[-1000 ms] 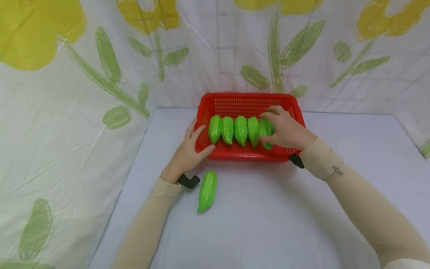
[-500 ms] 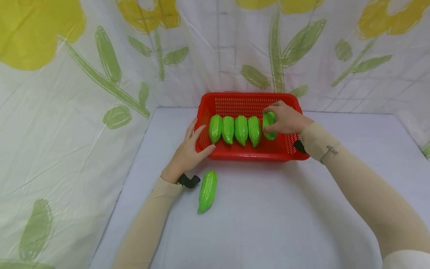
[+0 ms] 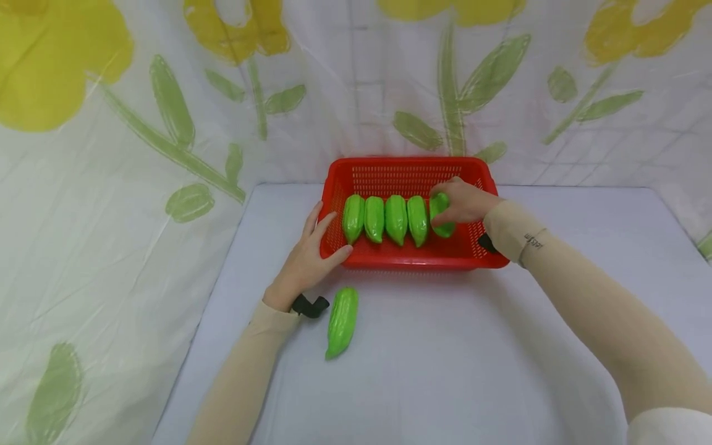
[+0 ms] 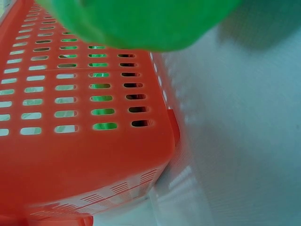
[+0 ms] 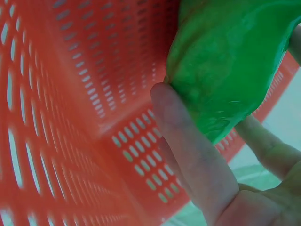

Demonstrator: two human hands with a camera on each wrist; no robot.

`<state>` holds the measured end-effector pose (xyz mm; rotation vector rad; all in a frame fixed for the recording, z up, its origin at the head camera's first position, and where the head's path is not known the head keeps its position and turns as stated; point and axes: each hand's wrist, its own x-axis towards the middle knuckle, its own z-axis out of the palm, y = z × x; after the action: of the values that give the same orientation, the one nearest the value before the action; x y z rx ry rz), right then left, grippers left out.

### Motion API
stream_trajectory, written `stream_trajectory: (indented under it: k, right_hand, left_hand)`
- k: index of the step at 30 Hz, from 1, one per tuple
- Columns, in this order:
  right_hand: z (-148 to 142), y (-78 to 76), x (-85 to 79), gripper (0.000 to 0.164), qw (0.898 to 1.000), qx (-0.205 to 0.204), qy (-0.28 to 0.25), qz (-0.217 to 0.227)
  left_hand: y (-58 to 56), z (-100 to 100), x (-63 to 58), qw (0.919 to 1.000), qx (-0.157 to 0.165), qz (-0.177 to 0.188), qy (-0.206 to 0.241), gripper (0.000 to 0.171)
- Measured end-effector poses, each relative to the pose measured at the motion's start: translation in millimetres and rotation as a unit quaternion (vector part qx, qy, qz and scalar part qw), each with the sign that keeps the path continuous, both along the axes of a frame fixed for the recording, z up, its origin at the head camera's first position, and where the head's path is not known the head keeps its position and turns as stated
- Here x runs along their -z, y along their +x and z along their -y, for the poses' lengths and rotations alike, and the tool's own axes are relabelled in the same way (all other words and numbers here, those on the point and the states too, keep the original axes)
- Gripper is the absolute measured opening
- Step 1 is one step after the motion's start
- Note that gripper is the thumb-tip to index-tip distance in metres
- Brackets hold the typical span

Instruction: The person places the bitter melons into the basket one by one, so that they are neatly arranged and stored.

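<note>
A red plastic basket (image 3: 400, 259) stands at the back of the table, with several green, lengthwise-ridged bitter melons (image 3: 396, 220) side by side in it. My right hand (image 3: 466, 203) is inside its right part, fingers and thumb around the rightmost bitter melon (image 3: 442, 216). In the right wrist view this melon (image 5: 225, 70) sits between the thumb and fingers, beside the perforated basket wall. My left hand (image 3: 306, 256) rests at the basket's left front corner, its fingers fairly straight and spread, its thumb along the front rim.
Another bitter melon (image 3: 342, 322) lies on the white table (image 3: 445, 358) in front of the basket, near my left wrist. It partly blocks the left wrist view. A white sheet (image 3: 311, 136) printed with flowers hangs behind and to the left.
My right hand has lifted the rightmost bitter melon slightly away from the row and then lowered it, leaving a gap beside its neighbour. My left hand stays at the basket corner.
</note>
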<state>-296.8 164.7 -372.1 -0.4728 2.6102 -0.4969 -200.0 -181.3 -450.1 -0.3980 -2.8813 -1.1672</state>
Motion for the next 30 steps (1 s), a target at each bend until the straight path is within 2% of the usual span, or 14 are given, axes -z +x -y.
stream_trajectory:
  k: [5, 12, 23, 27, 30]
  right_hand:
    - [0.5, -3.3, 7.3, 0.067, 1.0, 0.011, 0.008, 0.005]
    - [1.9, -7.3, 14.7, 0.068, 1.0, 0.007, 0.007, 0.016]
    - [1.8, -2.2, 32.0, 0.07, 0.999, 0.003, 0.015, 0.028]
    - [1.5, -6.1, 34.4, 0.071, 0.999, -0.003, 0.024, 0.021]
    - [1.1, -10.3, 29.6, 0.072, 0.999, -0.008, 0.03, 0.011]
  left_hand:
    - [-0.9, -1.9, -1.1, 1.0, 0.0, -0.005, 0.002, 0.084]
    - [1.8, -1.8, 0.6, 1.0, 0.0, -0.007, 0.0, 0.084]
    - [16.2, -0.1, 10.2, 1.0, -0.002, -0.006, 0.006, 0.084]
    - [14.3, -0.2, 9.5, 0.9998, -0.002, -0.017, 0.008, 0.084]
    - [9.3, -0.5, 5.1, 0.9996, 0.0, -0.025, 0.01, 0.083]
